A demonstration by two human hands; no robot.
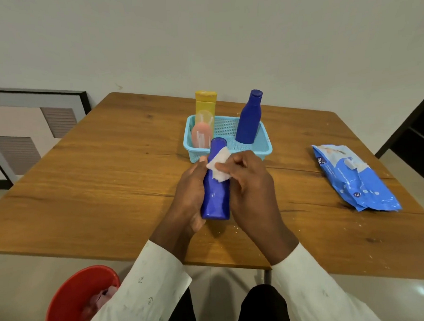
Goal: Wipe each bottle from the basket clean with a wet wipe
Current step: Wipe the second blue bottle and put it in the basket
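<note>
1. The blue bottle [214, 184] sits at frame centre above the table [109, 180], long axis nearly vertical in frame, cap toward the basket [264, 145].
2. The left hand [190, 193] wraps its lower body.
3. The right hand [246, 183] pinches a wet wipe [218, 166] against its neck.

Even, soft indoor light; faint shadows under the table [85, 191] edge, floor glare right of it, wide-angle bending at the edges

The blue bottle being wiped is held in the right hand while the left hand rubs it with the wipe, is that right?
The hands are swapped. The head view shows the left hand holding the blue bottle while the right hand rubs it with the wipe.
</note>
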